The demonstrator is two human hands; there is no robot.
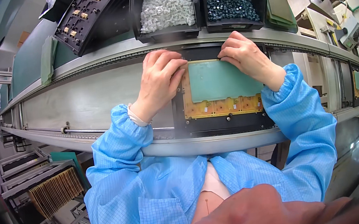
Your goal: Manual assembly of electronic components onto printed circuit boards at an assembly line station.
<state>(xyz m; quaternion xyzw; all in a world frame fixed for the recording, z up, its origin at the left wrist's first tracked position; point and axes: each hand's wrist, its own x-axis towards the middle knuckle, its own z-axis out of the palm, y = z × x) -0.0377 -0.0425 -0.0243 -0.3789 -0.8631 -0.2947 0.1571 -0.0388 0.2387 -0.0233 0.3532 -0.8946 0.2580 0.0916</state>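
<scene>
The left hand (160, 76) curls, half-folded, at the upper left corner of a yellow board (221, 107), its hold unclear. A green sheet (220, 79) covers much of the board inside a black frame (204, 127); the right hand (247, 57) bends over the sheet's upper edge, any grip hidden.

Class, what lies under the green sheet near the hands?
A yellow board shows along the left and lower edges of the green sheet, with a black frame below. Whatever the sheet covers cannot be seen.
</scene>
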